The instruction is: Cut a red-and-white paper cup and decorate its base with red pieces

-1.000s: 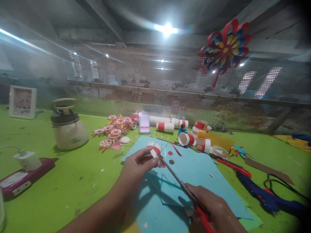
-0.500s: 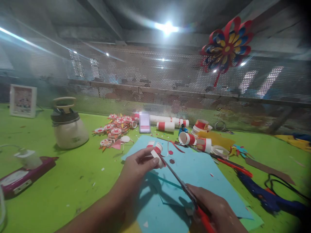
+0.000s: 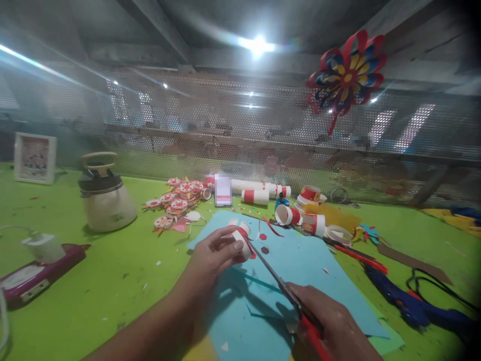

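My left hand (image 3: 216, 255) is closed, its thumb and fingers pinching a piece of red-and-white paper cup (image 3: 243, 244). In my right hand (image 3: 330, 316) is a pair of red-handled scissors (image 3: 276, 278), blades pointing up and to the left. The blade tips meet the edge of the cup piece; whether they are cutting into it I cannot tell. Beneath both hands lies light blue paper (image 3: 315, 255). Just beyond my left fingers is another red-and-white cup (image 3: 242, 226). Small red hexagons (image 3: 263, 236) rest on the blue paper.
A pile of red-and-white flower-like discs (image 3: 180, 200) stands left of a phone (image 3: 223, 191). Several paper cups (image 3: 287, 215) lie behind the blue paper. To the right is a blue glue gun (image 3: 409, 303); to the left, a kettle-like pot (image 3: 107, 200) and a power strip (image 3: 41, 273).
The cup piece has turned slightly in my left hand, showing more of its white surface. The scissors stay at its edge, and both hands have barely moved.
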Demonstrator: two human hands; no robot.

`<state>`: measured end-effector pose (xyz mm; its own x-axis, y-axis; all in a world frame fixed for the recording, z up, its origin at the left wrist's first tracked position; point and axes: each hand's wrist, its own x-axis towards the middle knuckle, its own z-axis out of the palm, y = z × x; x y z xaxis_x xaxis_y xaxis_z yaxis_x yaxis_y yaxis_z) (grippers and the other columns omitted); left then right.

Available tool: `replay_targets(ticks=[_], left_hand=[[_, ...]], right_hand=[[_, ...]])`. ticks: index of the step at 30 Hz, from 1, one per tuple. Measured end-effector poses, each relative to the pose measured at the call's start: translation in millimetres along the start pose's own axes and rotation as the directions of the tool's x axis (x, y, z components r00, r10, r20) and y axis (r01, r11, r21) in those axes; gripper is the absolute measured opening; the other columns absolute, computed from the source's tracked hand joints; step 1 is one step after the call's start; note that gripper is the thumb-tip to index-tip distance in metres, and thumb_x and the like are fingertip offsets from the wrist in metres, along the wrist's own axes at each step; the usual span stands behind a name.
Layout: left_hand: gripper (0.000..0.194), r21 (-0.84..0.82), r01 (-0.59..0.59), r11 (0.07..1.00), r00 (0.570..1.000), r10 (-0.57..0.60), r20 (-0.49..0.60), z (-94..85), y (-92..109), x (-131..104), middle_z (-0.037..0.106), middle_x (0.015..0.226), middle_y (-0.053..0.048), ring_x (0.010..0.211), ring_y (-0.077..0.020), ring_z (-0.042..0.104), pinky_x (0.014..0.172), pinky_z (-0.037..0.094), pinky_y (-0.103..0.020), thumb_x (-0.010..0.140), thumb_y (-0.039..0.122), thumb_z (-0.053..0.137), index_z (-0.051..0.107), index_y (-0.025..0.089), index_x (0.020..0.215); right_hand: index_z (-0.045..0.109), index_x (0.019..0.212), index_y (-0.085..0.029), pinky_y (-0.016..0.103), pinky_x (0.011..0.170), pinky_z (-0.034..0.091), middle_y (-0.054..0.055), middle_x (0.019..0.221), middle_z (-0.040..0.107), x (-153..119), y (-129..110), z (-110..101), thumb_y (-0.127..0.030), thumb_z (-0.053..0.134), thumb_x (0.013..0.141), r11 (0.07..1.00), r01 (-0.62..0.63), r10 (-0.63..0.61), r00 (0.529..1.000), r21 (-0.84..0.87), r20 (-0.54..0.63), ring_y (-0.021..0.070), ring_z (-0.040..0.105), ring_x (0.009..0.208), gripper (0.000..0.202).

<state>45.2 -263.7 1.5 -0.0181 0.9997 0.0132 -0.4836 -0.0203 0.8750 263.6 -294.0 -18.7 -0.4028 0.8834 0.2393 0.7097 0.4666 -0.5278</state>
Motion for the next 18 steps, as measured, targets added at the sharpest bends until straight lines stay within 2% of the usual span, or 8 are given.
replay_targets(ticks=[4,8,11,18], left_hand=[[0.04,0.069,-0.03,0.997,1.0,0.03,-0.007,0.3,-0.5,0.0,0.071,0.094,-0.013,0.087,-0.0256,0.066,0.082,0.05,-0.04,0.068,0.024,0.077,0.064,0.015,0.105],[0.042,0.094,-0.035,0.995,0.999,0.037,-0.017,1.4,-1.7,-1.8,0.071,0.092,-0.012,0.085,-0.0245,0.066,0.082,0.05,-0.04,0.066,0.024,0.079,0.064,0.014,0.105],[0.041,0.114,-0.05,0.992,0.998,0.053,-0.021,1.5,-2.6,-2.4,0.071,0.088,-0.012,0.08,-0.0227,0.066,0.08,0.05,-0.039,0.066,0.025,0.079,0.064,0.014,0.103],[0.038,0.13,-0.072,0.989,0.997,0.074,-0.016,0.1,-5.0,0.0,0.071,0.087,-0.011,0.08,-0.0229,0.065,0.081,0.048,-0.039,0.067,0.024,0.078,0.065,0.016,0.101]], right_hand=[[0.068,0.098,-0.023,0.028,0.067,0.052,0.004,0.078,0.069,1.2,-0.8,-0.5,-0.024,0.053,0.079,1.0,0.009,-0.009,1.0,-0.001,-0.009,0.0208,0.064,0.073,0.025],[0.065,0.105,-0.023,0.028,0.071,0.051,0.004,0.086,0.07,-1.6,2.1,-0.2,-0.019,0.05,0.08,1.0,-0.005,0.004,0.998,0.016,0.062,0.0207,0.064,0.079,0.029],[0.065,0.102,-0.023,0.029,0.072,0.05,0.004,0.088,0.07,-2.9,3.9,0.3,-0.016,0.049,0.078,1.0,-0.013,0.012,0.996,0.013,0.092,0.0206,0.064,0.079,0.03],[0.065,0.096,-0.023,0.028,0.07,0.049,0.003,0.084,0.07,-1.7,-0.4,-1.1,-0.021,0.048,0.082,0.999,-0.031,0.029,0.995,0.024,0.095,0.0207,0.063,0.077,0.022]])
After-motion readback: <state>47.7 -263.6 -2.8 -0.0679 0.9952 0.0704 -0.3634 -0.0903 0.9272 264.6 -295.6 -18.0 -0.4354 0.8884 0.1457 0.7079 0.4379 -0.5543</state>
